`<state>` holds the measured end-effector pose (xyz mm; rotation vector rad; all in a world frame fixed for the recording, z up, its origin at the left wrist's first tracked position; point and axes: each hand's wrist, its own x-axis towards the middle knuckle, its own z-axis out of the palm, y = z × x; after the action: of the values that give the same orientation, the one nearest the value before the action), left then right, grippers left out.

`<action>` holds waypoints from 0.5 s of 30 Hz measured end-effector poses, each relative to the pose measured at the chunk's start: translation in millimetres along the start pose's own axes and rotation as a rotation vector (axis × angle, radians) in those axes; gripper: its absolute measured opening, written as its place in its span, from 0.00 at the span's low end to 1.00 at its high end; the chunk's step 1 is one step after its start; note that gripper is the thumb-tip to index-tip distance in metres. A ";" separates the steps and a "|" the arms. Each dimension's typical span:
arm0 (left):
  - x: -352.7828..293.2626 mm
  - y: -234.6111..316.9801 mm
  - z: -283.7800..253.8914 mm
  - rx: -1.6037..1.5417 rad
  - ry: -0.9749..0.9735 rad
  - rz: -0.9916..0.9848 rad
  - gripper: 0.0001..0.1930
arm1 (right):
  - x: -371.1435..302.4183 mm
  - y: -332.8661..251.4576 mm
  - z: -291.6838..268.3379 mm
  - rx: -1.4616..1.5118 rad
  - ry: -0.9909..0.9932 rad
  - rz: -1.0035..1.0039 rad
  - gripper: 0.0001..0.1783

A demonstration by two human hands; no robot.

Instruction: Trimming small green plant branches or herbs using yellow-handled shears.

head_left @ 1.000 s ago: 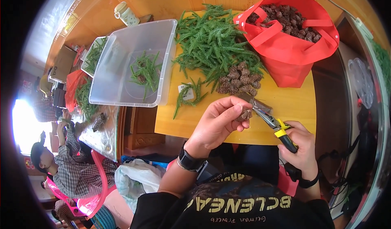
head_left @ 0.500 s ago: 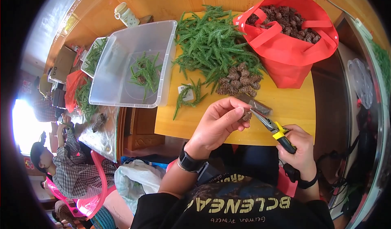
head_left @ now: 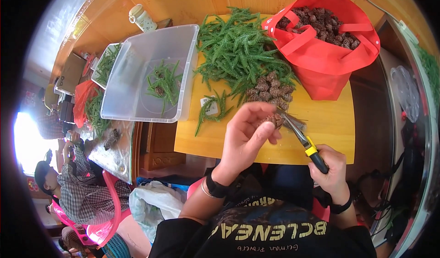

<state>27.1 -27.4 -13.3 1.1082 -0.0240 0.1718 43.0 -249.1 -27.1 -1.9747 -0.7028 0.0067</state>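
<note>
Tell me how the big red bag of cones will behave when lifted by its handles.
The bag will probably flex and sag, since its thin-looking wall bows and creases. It is likely fairly light for its bulk, as the load in view is dry-looking cones. Those cones may spill if it tips, since its mouth gapes open.

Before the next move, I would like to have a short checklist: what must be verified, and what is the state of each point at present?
1. Pine cone held in the left grip: ok.
2. Pliers held by the handles in the right grip: ok.
3. Plier tips touching the pine cone: cannot tell; they overlap closely in this view.
4. Loose cones on the yellow table: ok, piled beside the green sprigs.
5. Clear bin open at the top: ok.
6. Red bag open, cones visible inside: ok.
</note>
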 end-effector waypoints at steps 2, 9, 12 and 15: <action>-0.8 -0.2 -7.0 -0.033 -0.037 -0.030 0.10 | -0.8 0.7 -0.1 -0.002 0.003 -0.011 0.09; -2.1 -3.3 5.3 0.082 0.067 0.172 0.10 | -2.9 -1.9 -1.6 0.144 -0.087 0.141 0.07; 3.0 -10.7 -3.0 0.443 -0.009 0.532 0.12 | -3.0 -8.0 -0.2 0.203 -0.087 0.198 0.08; 5.4 -8.7 -5.0 0.789 -0.009 0.773 0.13 | -6.7 -4.6 1.8 0.257 -0.097 0.235 0.07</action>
<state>33.4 -26.0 -22.7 1.8455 -0.4263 0.9267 34.7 -249.3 -26.2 -1.8059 -0.4997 0.3213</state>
